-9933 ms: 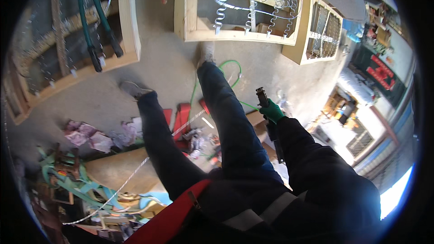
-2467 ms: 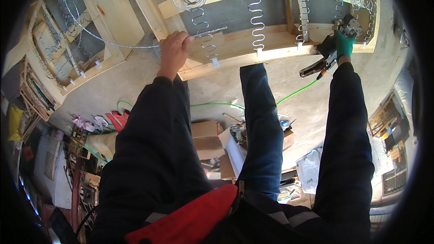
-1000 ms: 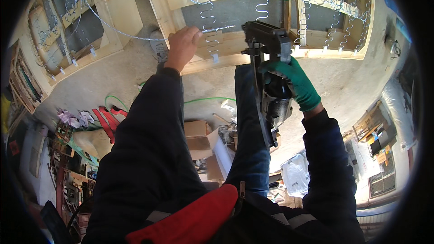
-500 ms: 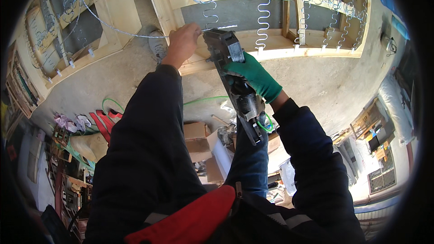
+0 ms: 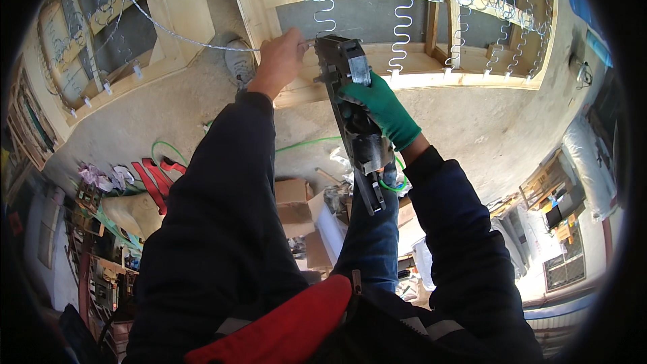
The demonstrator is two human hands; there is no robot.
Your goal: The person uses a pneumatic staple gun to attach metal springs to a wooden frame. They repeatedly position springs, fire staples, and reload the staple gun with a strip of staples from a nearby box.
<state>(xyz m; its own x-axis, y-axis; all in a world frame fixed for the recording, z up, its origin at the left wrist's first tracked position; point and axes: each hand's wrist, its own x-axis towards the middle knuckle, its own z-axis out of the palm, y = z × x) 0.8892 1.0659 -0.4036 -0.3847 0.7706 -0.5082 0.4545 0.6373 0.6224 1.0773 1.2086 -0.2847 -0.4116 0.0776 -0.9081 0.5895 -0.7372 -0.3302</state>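
Note:
My bare left hand (image 5: 280, 62) is closed, its fingertips pinching a silvery twisted cord (image 5: 195, 46) at the near rail of a wooden frame (image 5: 465, 81). The cord runs from the upper left to the hand; past the fingertips only a short bit shows before the tool's head. My right hand (image 5: 385, 111), in a green glove, wraps round the grip of a black air-powered nailer or stapler (image 5: 372, 154); which kind I cannot tell. The tool's head lies just right of my left fingertips, over the rail. A zigzag spring (image 5: 402, 37) crosses the frame right of the tool.
A second sprung wooden frame (image 5: 178, 10) stands at the left, with a shoe (image 5: 239, 62) between the frames. A green hose (image 5: 306, 143) crosses the concrete floor behind my arms. Red strips (image 5: 156, 185) lie at the left, cardboard boxes (image 5: 293, 192) between my legs.
The view has shifted slightly, and both hands sit a little farther right in it. The cord's free end, which stuck out past the tool's head, no longer shows.

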